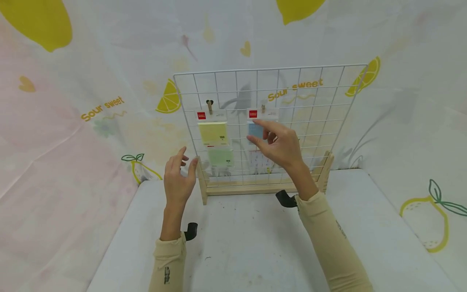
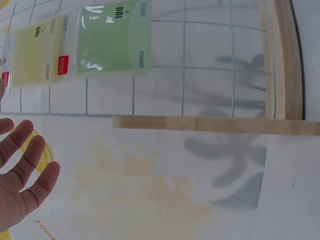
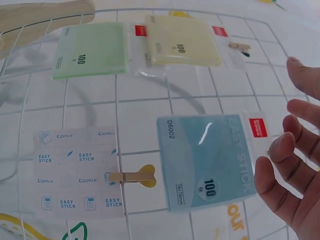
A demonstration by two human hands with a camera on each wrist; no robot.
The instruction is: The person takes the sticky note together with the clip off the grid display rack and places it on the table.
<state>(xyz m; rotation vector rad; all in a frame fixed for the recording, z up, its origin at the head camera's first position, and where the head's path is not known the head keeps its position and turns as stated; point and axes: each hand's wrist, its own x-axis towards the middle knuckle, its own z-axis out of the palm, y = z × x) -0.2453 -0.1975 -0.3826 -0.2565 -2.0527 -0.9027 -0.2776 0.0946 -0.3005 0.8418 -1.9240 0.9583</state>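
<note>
A white wire grid rack (image 1: 310, 121) stands on wooden feet with packs of sticky notes hung on it. My right hand (image 1: 279, 142) is at the blue sticky-note pack (image 3: 202, 162), thumb and index finger apart; whether a fingertip touches it I cannot tell. A small wooden clothespin (image 1: 263, 108) sits at that pack's top. Below, another clothespin (image 3: 132, 176) with a yellow heart grips a white printed pad (image 3: 75, 175). My left hand (image 1: 178, 178), loosely bent and holding nothing, is by the rack's left foot. Near it hang a yellow pack (image 1: 213, 134) and a green pack (image 2: 112, 40).
A clothespin (image 1: 209, 107) with a dark heart tops the yellow pack. The rack's wooden base bar (image 1: 251, 189) rests on a white table (image 1: 237, 243). Behind hangs a lemon-printed cloth (image 1: 127, 52). Black wrist mounts (image 1: 286, 199) stick out from the sleeves.
</note>
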